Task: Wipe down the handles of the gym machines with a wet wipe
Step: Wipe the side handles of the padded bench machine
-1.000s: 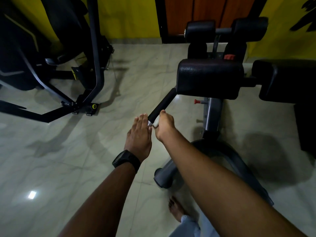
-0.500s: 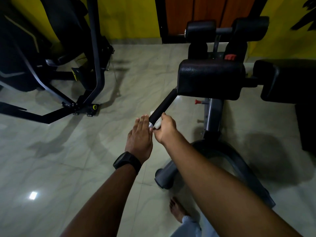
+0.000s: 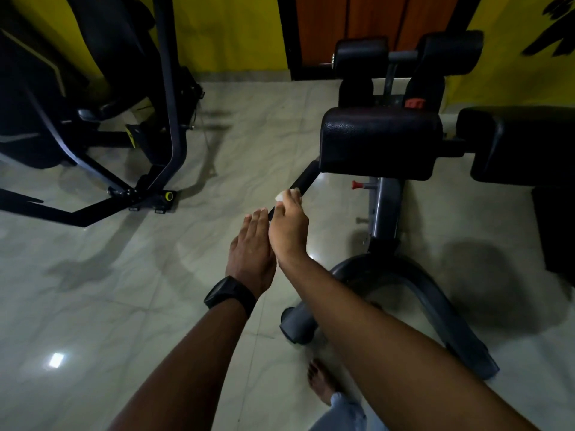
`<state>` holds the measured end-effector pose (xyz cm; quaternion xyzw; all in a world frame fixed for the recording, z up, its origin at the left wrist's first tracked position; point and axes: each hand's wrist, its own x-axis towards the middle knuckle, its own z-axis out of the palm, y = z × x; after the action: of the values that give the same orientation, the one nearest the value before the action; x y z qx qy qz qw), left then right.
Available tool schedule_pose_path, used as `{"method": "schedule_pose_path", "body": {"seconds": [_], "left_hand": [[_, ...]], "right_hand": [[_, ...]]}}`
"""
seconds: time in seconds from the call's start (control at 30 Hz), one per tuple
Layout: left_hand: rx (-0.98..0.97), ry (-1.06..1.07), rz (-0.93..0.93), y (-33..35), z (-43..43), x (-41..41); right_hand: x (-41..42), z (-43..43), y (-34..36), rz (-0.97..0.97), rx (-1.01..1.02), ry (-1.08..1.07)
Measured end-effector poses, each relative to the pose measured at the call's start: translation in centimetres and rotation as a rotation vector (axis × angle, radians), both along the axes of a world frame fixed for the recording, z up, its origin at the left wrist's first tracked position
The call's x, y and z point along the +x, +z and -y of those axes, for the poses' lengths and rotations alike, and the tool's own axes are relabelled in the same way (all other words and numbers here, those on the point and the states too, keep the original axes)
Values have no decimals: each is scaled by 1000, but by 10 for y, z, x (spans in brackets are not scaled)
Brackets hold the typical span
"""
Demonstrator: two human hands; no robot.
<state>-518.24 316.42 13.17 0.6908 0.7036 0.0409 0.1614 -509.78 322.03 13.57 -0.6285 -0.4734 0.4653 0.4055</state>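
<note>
- right hand (image 3: 289,231): grip curled over the black handle (image 3: 304,181), pinching the wet wipe (image 3: 279,196) against it, roughly mid-bar
- left hand (image 3: 251,244): flat, fingers straight and pressed together, just beside the handle's near end
- handle pokes out from under a black pad (image 3: 379,141), above the tiled floor (image 3: 124,290)

Black handle (image 3: 303,181); white wipe (image 3: 279,196); yellow wall (image 3: 230,29); pale marbled floor (image 3: 93,275); black watch (image 3: 230,295)

right hand (image 3: 289,231) slid up the handle (image 3: 304,181) toward 1 o'clock, wet wipe (image 3: 279,196) carried off the free end, nearer the pad (image 3: 379,141)
</note>
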Motion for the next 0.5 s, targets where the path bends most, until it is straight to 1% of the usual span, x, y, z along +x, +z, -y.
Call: {"method": "schedule_pose_path", "body": {"seconds": [0.1,0.13,0.2,0.3,0.37,0.43,0.5], "left_hand": [[17,82,73,4,-1,7],[22,101,84,6,-1,9],[28,109,86,8,-1,11],[28,115,99,7,-2,10],[26,121,107,6,-2,11],[30,123,109,6,-2,12],[33,131,116,5,-3,12]], "right_hand": [[15,-4,-19,272,146,254],[21,-6,-24,306,197,304],[30,-10,-32,318,260,361],[35,-9,-35,396,334,433],[37,-5,-34,403,389,461],[38,-3,-36,368,452,462],[40,-9,-38,330,470,399]]}}
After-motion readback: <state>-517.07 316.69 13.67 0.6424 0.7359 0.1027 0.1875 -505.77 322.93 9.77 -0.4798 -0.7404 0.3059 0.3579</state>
